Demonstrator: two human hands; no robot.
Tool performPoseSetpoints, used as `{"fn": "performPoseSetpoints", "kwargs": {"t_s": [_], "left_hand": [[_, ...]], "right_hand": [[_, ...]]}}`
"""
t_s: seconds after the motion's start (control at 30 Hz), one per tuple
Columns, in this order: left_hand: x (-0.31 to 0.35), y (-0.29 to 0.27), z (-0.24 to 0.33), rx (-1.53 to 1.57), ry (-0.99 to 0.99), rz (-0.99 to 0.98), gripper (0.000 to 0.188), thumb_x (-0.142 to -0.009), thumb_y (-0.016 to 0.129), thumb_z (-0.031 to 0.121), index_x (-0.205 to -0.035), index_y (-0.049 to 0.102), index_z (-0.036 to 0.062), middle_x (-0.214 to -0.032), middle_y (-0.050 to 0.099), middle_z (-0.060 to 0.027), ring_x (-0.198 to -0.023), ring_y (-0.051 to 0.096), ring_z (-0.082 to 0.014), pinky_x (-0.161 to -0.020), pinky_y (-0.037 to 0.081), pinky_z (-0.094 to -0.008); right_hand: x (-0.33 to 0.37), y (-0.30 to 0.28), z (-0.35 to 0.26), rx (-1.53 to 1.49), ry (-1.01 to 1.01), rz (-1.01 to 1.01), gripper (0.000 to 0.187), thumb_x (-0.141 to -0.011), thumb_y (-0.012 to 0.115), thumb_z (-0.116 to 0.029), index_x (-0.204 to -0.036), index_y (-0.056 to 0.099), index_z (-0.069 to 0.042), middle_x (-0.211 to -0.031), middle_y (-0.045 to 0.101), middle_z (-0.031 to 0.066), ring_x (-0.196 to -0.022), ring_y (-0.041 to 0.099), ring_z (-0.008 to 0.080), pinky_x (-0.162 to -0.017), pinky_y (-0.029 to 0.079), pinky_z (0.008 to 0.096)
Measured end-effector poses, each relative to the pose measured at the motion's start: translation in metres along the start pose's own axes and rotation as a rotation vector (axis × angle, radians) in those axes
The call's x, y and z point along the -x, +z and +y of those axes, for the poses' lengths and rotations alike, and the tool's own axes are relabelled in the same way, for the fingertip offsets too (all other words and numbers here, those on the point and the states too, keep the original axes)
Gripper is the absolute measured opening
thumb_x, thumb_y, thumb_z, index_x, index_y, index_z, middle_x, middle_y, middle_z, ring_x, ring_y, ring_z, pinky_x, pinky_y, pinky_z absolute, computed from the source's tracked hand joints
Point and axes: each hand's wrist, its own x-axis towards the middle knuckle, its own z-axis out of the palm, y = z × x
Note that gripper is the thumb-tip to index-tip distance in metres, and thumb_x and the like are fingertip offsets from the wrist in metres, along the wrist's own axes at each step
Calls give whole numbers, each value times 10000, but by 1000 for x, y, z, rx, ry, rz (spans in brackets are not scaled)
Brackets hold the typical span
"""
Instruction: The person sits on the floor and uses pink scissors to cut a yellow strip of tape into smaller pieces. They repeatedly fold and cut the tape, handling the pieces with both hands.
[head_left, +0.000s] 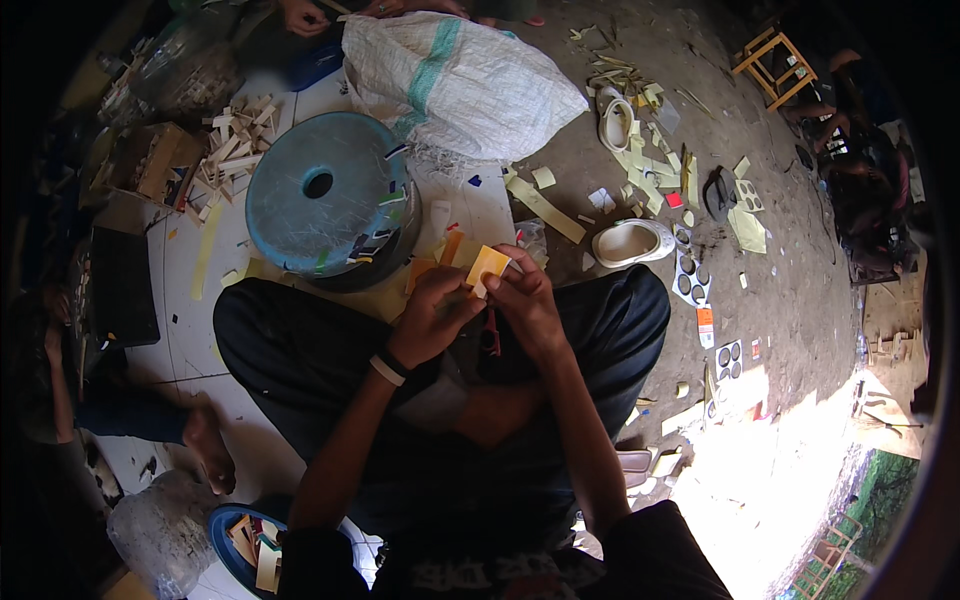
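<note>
Over my crossed legs, both hands come together on a small yellow-orange rectangular piece [488, 264] that looks like card or sticker sheet. My left hand [432, 312] pinches its left side, a band around that wrist. The right hand [530, 308] grips it from the right, thumb on its face; something pale shows between those fingers. Just below the hands is a dark pink piece [491, 334], too small to name. More orange and yellow pieces [452, 247] lie just beyond the hands.
A blue-grey round tub [325, 195], bottom up with tape strips on it, stands ahead. Beyond it lies a white woven sack [470, 80]. Wood pieces [240, 140] are heaped at left. Clogs [632, 243] and paper scraps litter the right floor. A blue bucket [222, 520] stands lower left. Other people sit nearby.
</note>
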Motion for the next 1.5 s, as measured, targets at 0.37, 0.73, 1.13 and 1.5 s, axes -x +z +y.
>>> {"fn": "performPoseSetpoints", "kwargs": {"t_s": [0.37,0.73,1.13,1.5], "left_hand": [[-8,-8,28,526,-209,-246,282,-1044,588,284,-1122,628,16,-947,626,-7,-897,596,-104,-873,459,-270],[-5,-9,20,978,-287,-287,352,-1061,519,408,-1060,544,57,-915,482,7,-837,435,-121,-813,378,-291],[-5,-9,22,999,-342,-195,359,-1071,473,395,-900,496,81,-873,438,9,-762,373,-114,-730,336,-288],[-10,-9,15,1036,-410,-173,328,-1030,544,331,-1212,483,64,-981,536,-3,-708,384,-68,-668,348,-233]], "right_hand": [[1,-5,2,-25,-106,-125,530,-888,716,43,-1369,502,-17,-1045,728,136,-785,704,206,-699,597,330],[1,-6,4,286,-279,10,610,-793,764,137,-1347,528,39,-995,760,151,-893,721,163,-837,592,294],[5,5,8,701,-660,135,354,-749,814,102,-1062,725,-36,-1011,661,51,-850,646,123,-774,541,265],[7,4,1,1000,-837,112,304,-697,815,101,-919,792,-106,-1028,551,57,-845,597,168,-721,509,296]]}}
